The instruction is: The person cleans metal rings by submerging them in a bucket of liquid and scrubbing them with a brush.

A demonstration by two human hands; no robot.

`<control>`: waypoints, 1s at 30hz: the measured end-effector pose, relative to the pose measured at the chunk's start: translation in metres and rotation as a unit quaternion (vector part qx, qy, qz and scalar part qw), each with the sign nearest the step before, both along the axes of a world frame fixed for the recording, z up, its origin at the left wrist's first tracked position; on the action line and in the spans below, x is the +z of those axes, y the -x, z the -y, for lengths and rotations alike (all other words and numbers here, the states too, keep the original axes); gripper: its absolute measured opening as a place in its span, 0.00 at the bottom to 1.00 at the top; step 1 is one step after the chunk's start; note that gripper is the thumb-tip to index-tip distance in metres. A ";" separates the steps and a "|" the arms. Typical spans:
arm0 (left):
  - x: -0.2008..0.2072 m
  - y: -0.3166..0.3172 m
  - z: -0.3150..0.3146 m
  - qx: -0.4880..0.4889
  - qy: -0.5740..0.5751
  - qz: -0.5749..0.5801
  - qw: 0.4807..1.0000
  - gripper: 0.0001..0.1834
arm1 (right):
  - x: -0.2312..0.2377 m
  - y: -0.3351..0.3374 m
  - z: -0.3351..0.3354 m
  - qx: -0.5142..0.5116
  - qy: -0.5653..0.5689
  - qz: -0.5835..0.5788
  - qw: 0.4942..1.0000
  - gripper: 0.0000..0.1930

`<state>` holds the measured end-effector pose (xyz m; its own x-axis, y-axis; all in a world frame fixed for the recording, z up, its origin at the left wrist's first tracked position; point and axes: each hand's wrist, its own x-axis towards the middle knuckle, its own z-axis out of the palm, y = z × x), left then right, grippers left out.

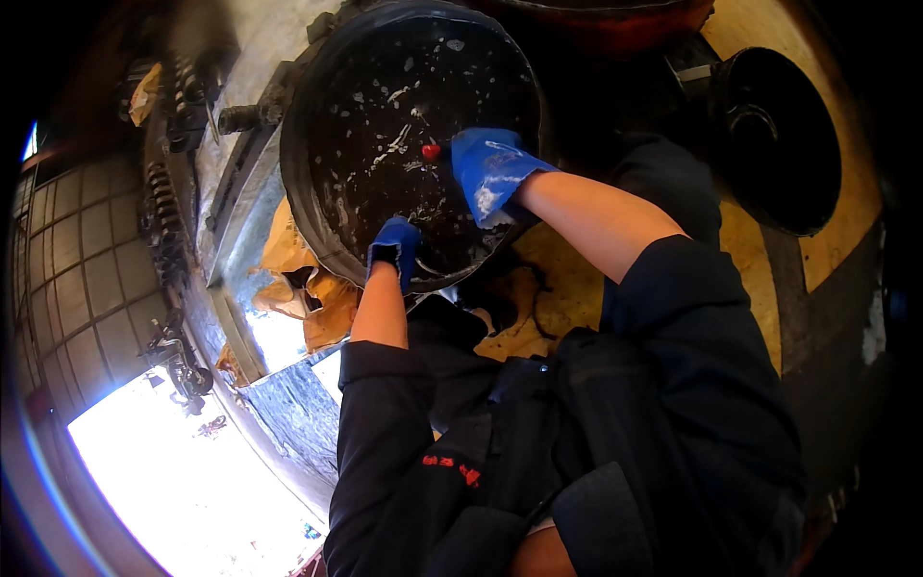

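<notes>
A large round black tub [306, 192] stands in front of me, its dark inside spotted with whitish flecks and streaks. My left hand [394, 240], in a blue glove, is at the near left part of its rim; the fingers are hard to make out. Further right, my right hand [492, 173] reaches over the tub in a blue glove with whitish smears. Its fingers point down and are hidden by the glove's back, so whatever they may hold does not show. A small red thing [431, 152] lies just left of the right hand.
At the far right is a black round pan-like vessel [779, 144]. A reddish-brown rounded container [615, 24] stands beyond the tub. Crumpled orange-brown sacking [312, 293] lies left of the tub, beside a metal frame [236, 207]. Bright light enters at the lower left.
</notes>
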<state>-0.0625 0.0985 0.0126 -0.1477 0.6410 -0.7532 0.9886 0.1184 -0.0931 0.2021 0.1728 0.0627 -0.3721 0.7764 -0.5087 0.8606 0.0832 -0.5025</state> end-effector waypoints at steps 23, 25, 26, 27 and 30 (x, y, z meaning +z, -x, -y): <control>0.028 0.024 0.033 0.520 -0.306 0.571 0.556 0.26 | -0.032 0.011 -0.008 -0.267 0.083 -0.396 0.875 0.15; 0.025 0.022 0.031 0.510 -0.294 0.567 0.576 0.27 | -0.017 0.009 -0.011 -0.260 0.122 -0.530 0.798 0.14; 0.024 0.021 0.031 0.498 -0.292 0.559 0.595 0.27 | -0.002 0.011 -0.013 -0.254 0.142 -0.592 0.751 0.14; 0.025 0.027 0.036 0.489 -0.298 0.546 0.612 0.27 | 0.038 0.020 -0.012 -0.263 0.159 -0.508 0.805 0.14; 0.017 0.024 0.029 0.484 -0.272 0.527 0.643 0.30 | 0.053 0.039 -0.017 -0.096 0.105 -0.435 0.889 0.12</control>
